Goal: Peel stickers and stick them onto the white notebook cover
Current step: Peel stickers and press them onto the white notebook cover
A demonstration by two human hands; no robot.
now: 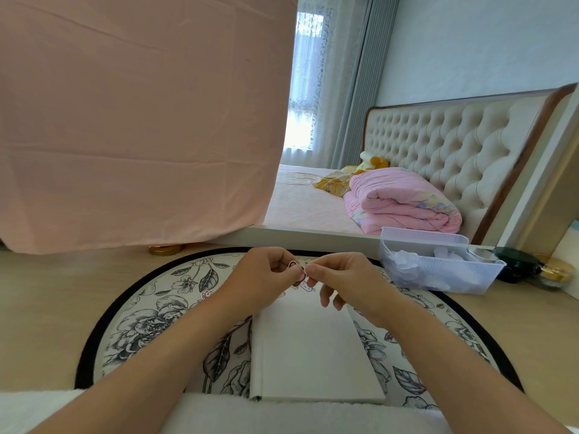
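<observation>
Above the far edge of the white notebook (310, 346), I see the left hand (266, 278) and right hand (343, 278) both pinching one small sticker (297, 270) between them.

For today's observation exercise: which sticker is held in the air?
The pink sticker pinched between left hand and right hand; a second sticker lies flat on the white notebook.

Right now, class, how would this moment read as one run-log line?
step: peeling sticker | left hand: pinches sticker | right hand: pinches sticker | white notebook: closed, on floral mat
</observation>
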